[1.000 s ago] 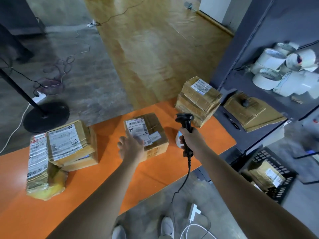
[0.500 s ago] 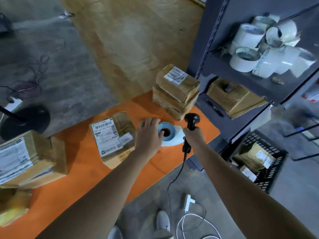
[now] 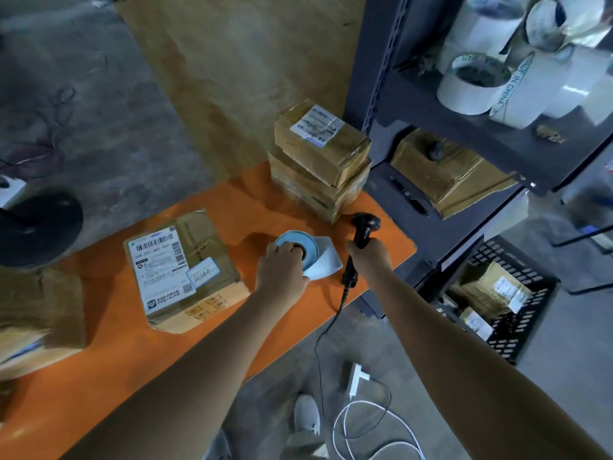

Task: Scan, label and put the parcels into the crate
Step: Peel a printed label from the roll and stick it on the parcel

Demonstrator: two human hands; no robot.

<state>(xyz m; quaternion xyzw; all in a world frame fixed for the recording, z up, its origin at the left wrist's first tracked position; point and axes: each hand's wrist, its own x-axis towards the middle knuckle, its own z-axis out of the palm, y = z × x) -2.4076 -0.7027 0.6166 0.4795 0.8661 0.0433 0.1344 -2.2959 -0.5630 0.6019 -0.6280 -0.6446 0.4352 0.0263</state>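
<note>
Hands at work over an orange table (image 3: 99,360), seen from above. The left hand (image 3: 282,272) is curled over a blue-and-white roll (image 3: 323,260) of labels, with fingertips at its dark core. The roll seems to be pinned flat so that a label can be pulled free. The right hand (image 3: 371,258) is wrapped round the handle of a black scanner (image 3: 365,225), which is held upright just right of the roll. It is probably kept in hand for the next scan. Its cable (image 3: 326,327) drops over the near table edge to the floor.

Left of the roll, near the left hand but untouched, one parcel (image 3: 179,267) lies flat. It is a brown taped carton with a crumpled near edge. A large white shipping label with barcodes is turned upward, likely so that it can be read, and a small blue-edged sticker sits at its right side. A stack (image 3: 321,161) of similar cartons stands at the far right of the table, beside a dark rack (image 3: 374,94). On the floor to the right, a black crate (image 3: 517,330) is seen with parcels already in it.
</note>
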